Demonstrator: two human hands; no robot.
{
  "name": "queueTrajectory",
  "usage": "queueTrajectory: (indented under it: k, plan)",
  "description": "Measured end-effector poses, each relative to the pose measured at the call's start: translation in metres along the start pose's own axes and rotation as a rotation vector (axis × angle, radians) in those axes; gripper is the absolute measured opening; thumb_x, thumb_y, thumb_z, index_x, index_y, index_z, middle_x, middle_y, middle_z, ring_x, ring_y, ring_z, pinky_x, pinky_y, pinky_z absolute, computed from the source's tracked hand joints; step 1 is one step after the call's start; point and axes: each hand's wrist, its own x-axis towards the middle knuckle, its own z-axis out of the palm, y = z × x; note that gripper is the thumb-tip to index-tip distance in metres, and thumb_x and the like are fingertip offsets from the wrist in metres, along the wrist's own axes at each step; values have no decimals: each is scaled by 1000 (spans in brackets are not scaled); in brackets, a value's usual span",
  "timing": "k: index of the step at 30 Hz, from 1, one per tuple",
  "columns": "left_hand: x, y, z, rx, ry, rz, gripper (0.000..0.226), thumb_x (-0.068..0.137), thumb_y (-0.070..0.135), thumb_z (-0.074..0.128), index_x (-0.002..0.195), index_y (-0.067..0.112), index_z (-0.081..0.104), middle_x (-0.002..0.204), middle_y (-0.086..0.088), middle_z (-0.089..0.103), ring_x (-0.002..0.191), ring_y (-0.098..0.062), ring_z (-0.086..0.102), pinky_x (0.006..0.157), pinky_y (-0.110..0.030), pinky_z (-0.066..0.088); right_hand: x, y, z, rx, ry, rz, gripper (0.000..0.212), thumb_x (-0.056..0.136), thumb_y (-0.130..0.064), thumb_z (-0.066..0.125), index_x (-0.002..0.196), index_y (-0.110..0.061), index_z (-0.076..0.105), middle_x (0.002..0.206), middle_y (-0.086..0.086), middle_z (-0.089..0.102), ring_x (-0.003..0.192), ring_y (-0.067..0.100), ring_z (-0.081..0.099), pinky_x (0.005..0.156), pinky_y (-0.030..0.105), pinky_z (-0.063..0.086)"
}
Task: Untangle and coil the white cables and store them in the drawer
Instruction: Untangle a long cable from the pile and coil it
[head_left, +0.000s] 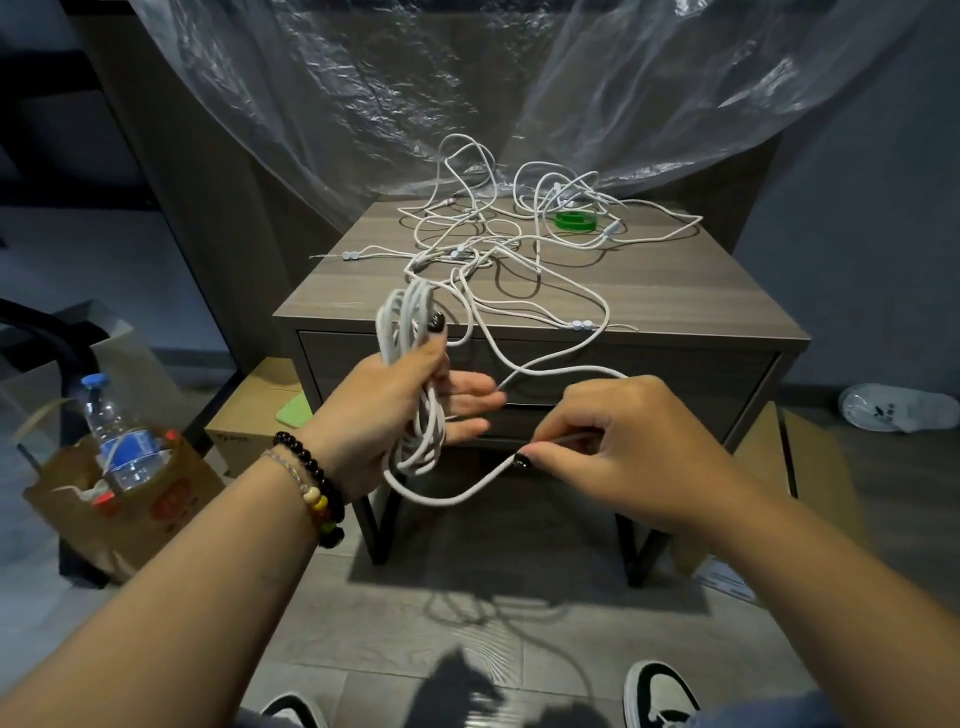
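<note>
A coil of white cable (415, 395) is gripped in the left hand (400, 410) while its loose end is pinched by the right hand (613, 441) for winding, the remaining tangle (519, 244) left on the counter (675, 291) above the closed drawer (649, 379).

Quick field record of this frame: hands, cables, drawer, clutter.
left hand: holds coil of white cable
right hand: pinches free strand leading to the coil
tangle: loose on nightstand top, one strand running to the hands
tape roll: green, among the tangle
drawer: closed
floor left: paper bag with bottle
</note>
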Motion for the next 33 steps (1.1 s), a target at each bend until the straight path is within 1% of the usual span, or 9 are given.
queueTrajectory:
  k: [3,6,8,11,18,24,26,29,33]
  plan:
    - [-4,-4,-2,52,-120,-148,39,98,33,40,109,-1,54,108,-22,69,99,-29,69,75,-40,59,3,-5,5,-70,79,-66,21,78,-44,65,74,-25,73,66,-18,55,63,1,51,57,31,49]
    - [-13,-6,2,53,-133,-227,26,97,30,44,94,5,50,97,-23,71,87,-30,72,74,-47,57,5,-6,6,-78,132,-80,20,79,-40,65,75,-23,74,68,-12,62,62,7,57,54,35,50]
    - [-16,-8,5,60,-130,-270,31,96,30,46,102,0,52,88,-22,72,78,-28,73,70,-48,57,6,-7,8,-81,144,-87,18,79,-37,66,74,-22,73,68,-10,63,63,10,59,54,36,50]
    - [-16,-13,6,68,-119,-313,47,95,33,47,117,-9,51,95,-25,71,78,-30,73,67,-45,59,6,-9,9,-142,153,-103,18,79,-37,65,73,-22,72,69,-10,62,64,12,61,54,37,50]
    - [-14,-17,9,71,-56,-321,42,95,35,49,94,-6,57,68,-18,68,52,-19,67,48,-33,58,7,-12,11,-275,225,-113,17,77,-35,67,70,-20,71,67,-8,63,59,16,61,48,32,49]
    - [-10,-16,7,15,-78,-326,26,94,33,50,80,12,48,52,0,42,35,-6,37,41,-19,44,10,-3,3,-209,172,-16,24,78,-47,63,74,-25,72,67,-15,59,66,10,58,57,33,49]
    - [-10,-13,6,24,-135,-311,24,92,32,51,84,10,54,51,1,35,34,-5,33,39,-18,39,12,4,-1,-136,146,14,28,78,-50,61,74,-25,73,66,-18,54,68,8,56,60,35,49]
    - [-12,-7,2,115,-210,-286,31,84,31,55,98,5,66,53,1,29,34,-6,31,38,-17,37,12,11,-9,-150,56,-28,35,83,-53,50,82,-26,73,70,-16,58,69,10,57,59,39,50]
    - [-8,-6,-5,599,-122,-83,19,96,15,53,94,8,70,51,-7,42,38,-11,40,40,-20,40,12,20,-13,-341,-39,-99,33,90,-40,44,91,-21,71,79,-6,65,76,22,62,58,42,52]
